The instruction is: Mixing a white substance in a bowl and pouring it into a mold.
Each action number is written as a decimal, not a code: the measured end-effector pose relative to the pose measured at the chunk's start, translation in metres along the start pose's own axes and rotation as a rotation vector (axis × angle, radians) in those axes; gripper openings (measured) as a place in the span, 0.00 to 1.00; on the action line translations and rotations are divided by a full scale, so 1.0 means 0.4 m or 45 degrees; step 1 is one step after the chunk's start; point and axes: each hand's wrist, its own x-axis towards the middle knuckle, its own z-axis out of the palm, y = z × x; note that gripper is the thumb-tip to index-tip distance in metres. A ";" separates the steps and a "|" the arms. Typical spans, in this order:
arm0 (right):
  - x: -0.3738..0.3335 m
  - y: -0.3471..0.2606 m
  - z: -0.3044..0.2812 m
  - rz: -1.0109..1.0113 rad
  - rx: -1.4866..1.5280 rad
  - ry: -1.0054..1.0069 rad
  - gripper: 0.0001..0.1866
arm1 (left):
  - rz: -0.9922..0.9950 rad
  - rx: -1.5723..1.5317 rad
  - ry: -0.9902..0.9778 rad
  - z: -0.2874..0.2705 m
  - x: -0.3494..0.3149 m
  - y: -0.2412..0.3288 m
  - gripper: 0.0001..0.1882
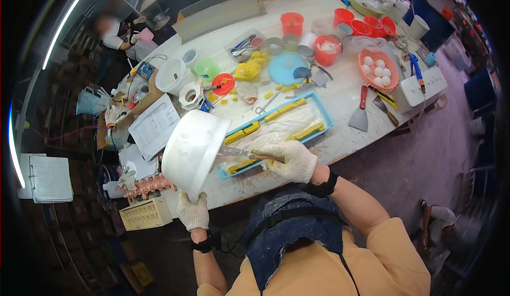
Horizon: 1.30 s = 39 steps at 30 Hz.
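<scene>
My left hand [193, 212], in a white knit glove, grips the near lower edge of a white bucket [192, 150]. The bucket is tilted, its mouth turned to the right toward a light-blue tray [328, 116]. In my right hand [289, 161], also gloved, is a scraper [234, 151] with a brown handle and a flat metal blade. Its blade reaches to the bucket's mouth; the bucket's inside is hidden. Yellow blocks [285, 110] line the tray's long sides, around a pale, wrinkled mass [281, 127] in its middle.
Behind the tray lie a round blue disc [284, 67], yellow lumps [249, 69] and scissors [265, 106]. A wide scraper [359, 116] and a pink basket of white balls [366, 81] are at right. Papers [155, 124] lie left. Another person [112, 40] stands far left.
</scene>
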 end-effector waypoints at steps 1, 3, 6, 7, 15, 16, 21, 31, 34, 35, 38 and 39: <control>0.001 -0.003 0.003 -0.003 -0.008 -0.005 0.19 | -0.004 -0.001 0.002 -0.003 0.000 -0.006 0.17; 0.004 -0.008 0.010 -0.007 -0.016 -0.014 0.19 | 0.001 0.024 0.012 -0.008 -0.001 -0.016 0.17; 0.006 -0.011 0.019 -0.001 -0.022 -0.021 0.19 | 0.007 -0.016 0.034 -0.012 -0.001 -0.020 0.17; 0.006 -0.010 0.023 0.009 -0.018 -0.020 0.19 | 0.005 -0.017 0.035 -0.015 0.000 -0.020 0.17; 0.005 -0.013 0.037 0.070 0.021 -0.016 0.19 | 0.024 -0.024 0.026 -0.032 0.011 -0.026 0.16; 0.006 -0.015 0.037 0.067 0.023 -0.011 0.19 | 0.023 -0.023 0.027 -0.036 0.011 -0.023 0.16; 0.012 -0.018 0.040 0.077 0.090 -0.006 0.19 | 0.038 -0.036 0.072 -0.063 0.013 0.017 0.15; 0.021 -0.015 0.043 0.045 0.048 -0.003 0.19 | 0.084 -0.040 0.104 -0.071 0.021 0.011 0.15; 0.021 -0.013 0.044 0.068 0.079 -0.003 0.19 | 0.071 -0.056 0.092 -0.073 0.020 0.014 0.15; 0.021 -0.012 0.044 0.072 0.084 -0.006 0.19 | 0.038 -0.060 0.074 -0.073 0.020 0.012 0.18; 0.024 -0.014 0.039 0.011 0.019 -0.013 0.19 | 0.047 -0.025 0.086 -0.074 0.017 0.013 0.18; 0.024 -0.013 0.039 0.012 0.019 -0.012 0.19 | 0.092 0.011 0.115 -0.074 0.016 0.015 0.15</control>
